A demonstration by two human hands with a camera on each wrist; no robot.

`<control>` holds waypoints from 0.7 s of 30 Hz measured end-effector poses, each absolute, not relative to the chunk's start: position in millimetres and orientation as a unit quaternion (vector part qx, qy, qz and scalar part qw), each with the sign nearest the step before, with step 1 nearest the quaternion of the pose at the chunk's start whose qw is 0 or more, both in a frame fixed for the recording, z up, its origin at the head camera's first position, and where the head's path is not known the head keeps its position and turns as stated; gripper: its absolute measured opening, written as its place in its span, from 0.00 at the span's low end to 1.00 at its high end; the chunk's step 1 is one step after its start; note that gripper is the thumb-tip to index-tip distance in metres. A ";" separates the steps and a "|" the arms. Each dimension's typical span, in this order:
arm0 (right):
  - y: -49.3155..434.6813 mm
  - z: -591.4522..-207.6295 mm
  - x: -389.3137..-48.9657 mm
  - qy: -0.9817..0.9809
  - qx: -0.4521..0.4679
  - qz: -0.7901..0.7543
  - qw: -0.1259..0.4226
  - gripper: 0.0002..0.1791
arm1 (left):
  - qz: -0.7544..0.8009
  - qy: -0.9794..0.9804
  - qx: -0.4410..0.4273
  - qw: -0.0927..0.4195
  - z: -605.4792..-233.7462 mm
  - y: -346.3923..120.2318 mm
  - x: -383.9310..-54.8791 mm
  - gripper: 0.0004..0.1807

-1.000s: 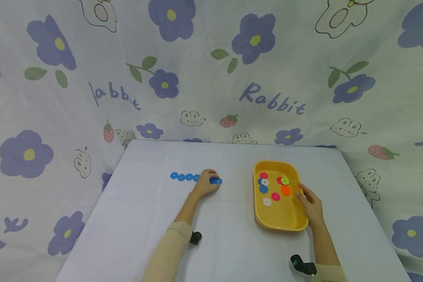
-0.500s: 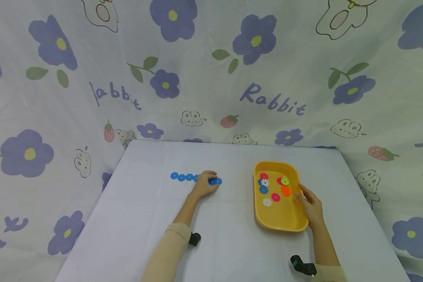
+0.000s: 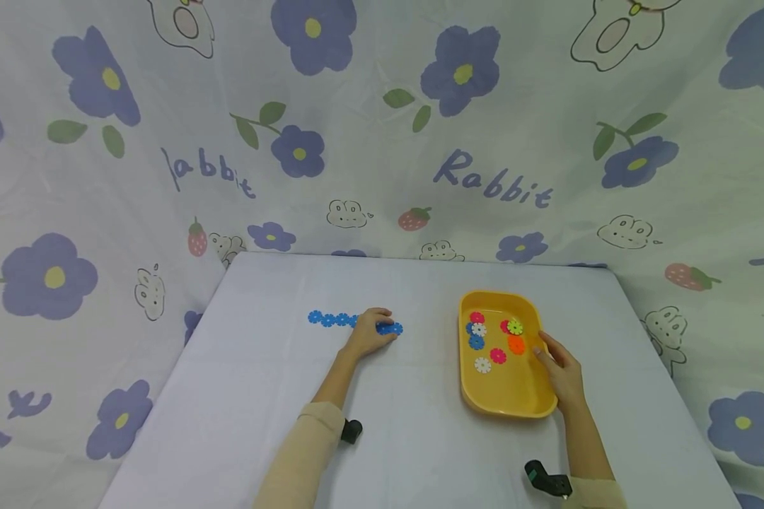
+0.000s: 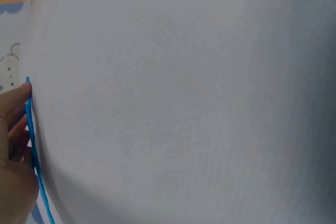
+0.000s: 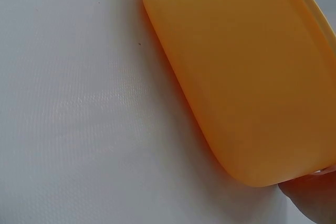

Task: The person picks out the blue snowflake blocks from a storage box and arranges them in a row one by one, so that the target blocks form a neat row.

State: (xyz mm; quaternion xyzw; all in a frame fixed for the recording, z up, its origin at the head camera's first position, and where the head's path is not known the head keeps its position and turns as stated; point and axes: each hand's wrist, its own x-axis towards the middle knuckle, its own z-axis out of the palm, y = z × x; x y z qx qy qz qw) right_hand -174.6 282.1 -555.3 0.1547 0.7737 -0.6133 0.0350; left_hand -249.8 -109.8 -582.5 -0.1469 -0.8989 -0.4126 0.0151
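Observation:
In the head view, a row of joined blue snowflake discs [image 3: 328, 320] lies left of centre on the white table. My left hand [image 3: 369, 334] reaches over its right part and pinches it between thumb and fingers, hiding the middle discs. The left wrist view catches the row edge-on as a thin blue strip [image 4: 32, 140] along the fingers. To the right, my right hand [image 3: 562, 369] grips the side rim of a yellow tray [image 3: 503, 396], thumb inside. Loose snowflake discs in pink, white, blue, green and orange lie in it, among them a white disc [image 3: 482, 365].
The white tabletop [image 3: 420, 438] stretches out around the row and the tray. A patterned cloth [image 3: 369, 141] with flowers and rabbits hangs behind and at the sides. Small black camera mounts [image 3: 547, 481] stick out at both wrists.
The right end of the blue row has shifted very slightly rightward under the left hand, which has dipped a touch. The right hand and the tray stay in place.

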 end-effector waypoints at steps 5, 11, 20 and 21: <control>282.9 -556.1 -175.1 0.770 0.152 -0.619 0.032 0.32 | -0.414 -0.897 -0.153 0.031 -585.7 -110.2 -251.5 0.18; 282.3 -555.4 -173.7 0.769 0.140 -0.623 0.032 0.33 | -0.449 -0.868 -0.178 0.118 -590.3 -106.9 -253.4 0.25; 284.3 -556.3 -174.9 0.770 0.150 -0.619 0.035 0.33 | -0.464 -0.840 -0.230 0.161 -568.2 -56.6 -247.8 0.21; 284.2 -556.4 -174.9 0.770 0.150 -0.619 0.035 0.33 | -0.470 -0.836 -0.239 0.156 -563.6 -48.9 -247.1 0.21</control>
